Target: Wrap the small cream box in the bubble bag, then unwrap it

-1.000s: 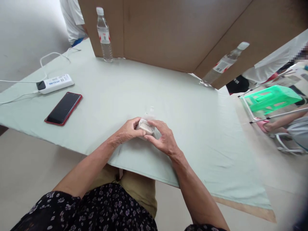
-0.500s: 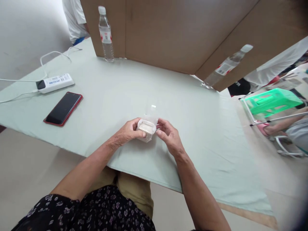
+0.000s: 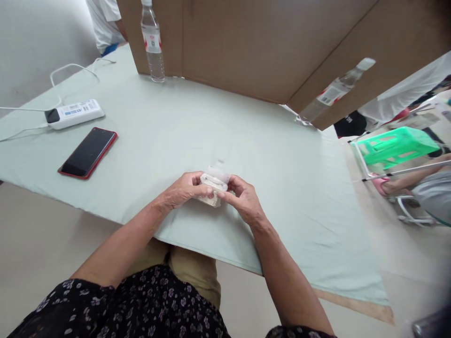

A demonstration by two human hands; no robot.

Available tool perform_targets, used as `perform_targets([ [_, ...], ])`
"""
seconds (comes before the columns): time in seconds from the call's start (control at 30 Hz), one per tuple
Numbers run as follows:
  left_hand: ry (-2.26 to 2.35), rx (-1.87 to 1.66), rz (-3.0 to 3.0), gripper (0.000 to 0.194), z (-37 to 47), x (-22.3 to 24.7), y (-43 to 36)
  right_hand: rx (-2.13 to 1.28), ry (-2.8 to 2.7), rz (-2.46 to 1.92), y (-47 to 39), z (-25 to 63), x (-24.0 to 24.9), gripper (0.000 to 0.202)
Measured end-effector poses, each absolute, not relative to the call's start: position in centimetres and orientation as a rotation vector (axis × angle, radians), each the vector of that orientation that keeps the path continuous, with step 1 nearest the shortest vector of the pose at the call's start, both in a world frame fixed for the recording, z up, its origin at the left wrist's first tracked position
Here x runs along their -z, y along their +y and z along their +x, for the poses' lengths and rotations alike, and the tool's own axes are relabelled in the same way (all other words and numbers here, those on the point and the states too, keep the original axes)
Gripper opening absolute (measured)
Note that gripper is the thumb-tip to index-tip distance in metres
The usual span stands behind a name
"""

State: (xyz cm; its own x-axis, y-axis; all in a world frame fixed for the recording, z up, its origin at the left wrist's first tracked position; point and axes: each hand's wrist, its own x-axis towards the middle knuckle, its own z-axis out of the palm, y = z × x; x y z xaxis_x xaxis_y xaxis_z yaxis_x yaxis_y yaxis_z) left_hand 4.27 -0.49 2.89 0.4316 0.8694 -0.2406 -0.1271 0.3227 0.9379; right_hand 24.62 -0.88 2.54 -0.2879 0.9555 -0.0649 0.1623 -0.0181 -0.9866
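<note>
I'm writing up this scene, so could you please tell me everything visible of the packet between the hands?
The packet is small, boxy and whitish, seemingly wrapped in thin, translucent plastic, with a see-through flap jutting from its far side. It is near the front edge of the cloth. The left hand holds its left side and the right hand its right, thumbs on the near face. Its contents, and whether it rests on the cloth, cannot be made out.

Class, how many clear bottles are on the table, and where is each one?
2. The left bottle is in front of the cardboard near its left edge; the right bottle is before its right panel. Others could be hidden behind it.
</note>
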Motion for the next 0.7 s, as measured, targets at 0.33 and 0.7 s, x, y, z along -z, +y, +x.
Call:
perform_targets([
  [0.33, 0.973, -0.732, 1.259, 0.033, 4.4, -3.3, -1.0, -1.167, -1.459, -1.235, -1.0, 23.5, -1.6, 0.029],
  [0.7, 1.076, -0.698, 1.383, 0.026, 4.1, -2.7, -0.6, -0.999, -1.586, -1.231, -1.1, 23.0, -1.1, 0.018],
])
